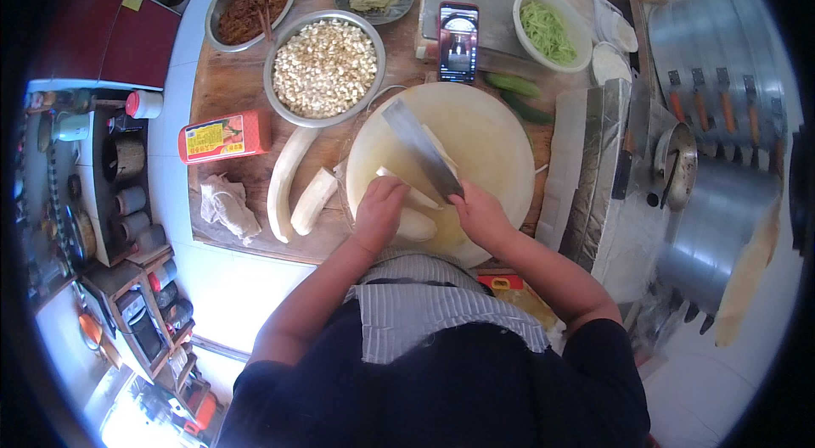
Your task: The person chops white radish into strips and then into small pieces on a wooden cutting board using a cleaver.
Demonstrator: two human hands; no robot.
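Note:
My right hand (479,214) grips a cleaver (421,146), its broad blade slanting up and left over a round cutting board (490,130). Under my left hand (382,206), whose fingers are bent down, lies a long pale cut piece of peeled vegetable (417,193). A thicker pale piece (417,225) rests on the board between my hands, close to my apron. Another pale slice (439,142) shows just beyond the blade, partly hidden by it. Left of the board, a long curved peeled vegetable (290,181) and a shorter one (315,201) lie on the wooden table (331,149).
Beyond the board are a metal bowl of diced pale food (325,69), a bowl of brown filling (251,9), a phone (458,44), green cucumbers (516,85) and a bowl of green shreds (551,34). A red package (226,136) and a cloth (229,206) lie left; another knife (627,155) stands right.

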